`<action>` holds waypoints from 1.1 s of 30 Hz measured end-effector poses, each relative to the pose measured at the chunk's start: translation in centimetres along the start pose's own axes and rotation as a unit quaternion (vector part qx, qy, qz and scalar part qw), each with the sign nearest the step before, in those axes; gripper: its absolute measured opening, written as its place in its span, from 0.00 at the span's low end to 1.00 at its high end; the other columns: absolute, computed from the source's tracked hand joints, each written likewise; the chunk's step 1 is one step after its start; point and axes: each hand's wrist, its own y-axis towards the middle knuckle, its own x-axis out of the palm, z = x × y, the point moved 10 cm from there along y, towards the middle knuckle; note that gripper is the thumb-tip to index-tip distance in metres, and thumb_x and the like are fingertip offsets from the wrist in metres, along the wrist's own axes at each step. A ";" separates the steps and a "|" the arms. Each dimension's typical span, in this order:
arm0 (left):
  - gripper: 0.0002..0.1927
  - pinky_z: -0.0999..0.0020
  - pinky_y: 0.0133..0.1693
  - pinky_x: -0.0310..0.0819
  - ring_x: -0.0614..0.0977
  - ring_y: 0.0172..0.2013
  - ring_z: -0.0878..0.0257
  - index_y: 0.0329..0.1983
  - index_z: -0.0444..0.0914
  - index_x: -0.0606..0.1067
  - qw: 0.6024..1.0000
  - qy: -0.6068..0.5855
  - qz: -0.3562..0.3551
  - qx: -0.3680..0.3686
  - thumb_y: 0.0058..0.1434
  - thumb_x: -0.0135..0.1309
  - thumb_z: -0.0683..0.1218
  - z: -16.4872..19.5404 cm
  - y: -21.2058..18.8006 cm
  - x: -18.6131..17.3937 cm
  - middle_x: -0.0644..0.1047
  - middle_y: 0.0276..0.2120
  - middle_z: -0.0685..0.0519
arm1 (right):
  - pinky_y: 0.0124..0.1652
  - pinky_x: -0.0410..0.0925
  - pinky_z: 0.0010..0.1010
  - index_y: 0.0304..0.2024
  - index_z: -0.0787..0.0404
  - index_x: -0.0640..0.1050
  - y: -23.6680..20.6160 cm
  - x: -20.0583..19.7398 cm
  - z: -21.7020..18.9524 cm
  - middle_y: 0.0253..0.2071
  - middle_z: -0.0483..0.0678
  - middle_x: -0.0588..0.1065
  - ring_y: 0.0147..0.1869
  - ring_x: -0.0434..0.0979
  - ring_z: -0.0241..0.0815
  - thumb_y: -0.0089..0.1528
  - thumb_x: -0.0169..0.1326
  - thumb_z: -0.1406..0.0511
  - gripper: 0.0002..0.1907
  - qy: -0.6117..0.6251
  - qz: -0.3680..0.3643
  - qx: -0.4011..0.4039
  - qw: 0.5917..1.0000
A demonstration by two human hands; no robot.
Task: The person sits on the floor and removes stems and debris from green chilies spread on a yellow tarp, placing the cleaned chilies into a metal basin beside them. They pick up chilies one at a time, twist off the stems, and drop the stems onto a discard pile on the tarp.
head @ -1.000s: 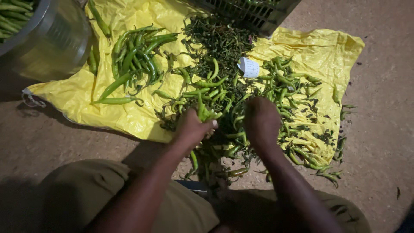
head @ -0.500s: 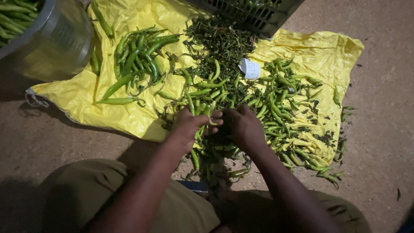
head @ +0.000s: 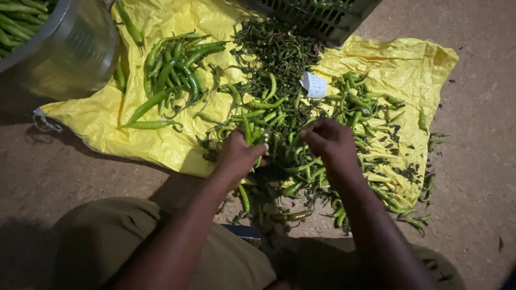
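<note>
Where the green chillies (head: 279, 134) heap at frame centre on a yellow sheet (head: 161, 139), left hand (head: 239, 156) curls, grip clamped on several chillies; right hand (head: 330, 142) pinches fingertips together above the heap. Steel bowl (head: 70, 48) upper left; dark crate (head: 317, 16) top.

You sit at a produce-sorting spot on bare packed-earth floor (head: 473, 161): green chillies (head: 177, 64) heaped on a yellow plastic sheet (head: 177, 145), a metal basin (head: 75, 53) at the sheet's left edge, a dark crate (head: 317, 16) at its far edge.
</note>
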 end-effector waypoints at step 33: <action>0.16 0.65 0.33 0.83 0.83 0.29 0.63 0.42 0.34 0.79 0.999 0.048 -0.010 0.011 0.52 0.68 0.44 -0.2 0.1 0.0 0.82 0.33 0.50 | 0.31 0.68 0.33 0.32 0.63 0.81 -0.6 2.5 1.5 0.27 0.48 0.80 0.29 0.76 0.37 0.57 0.62 0.60 0.12 -0.239 -0.109 0.036 0.964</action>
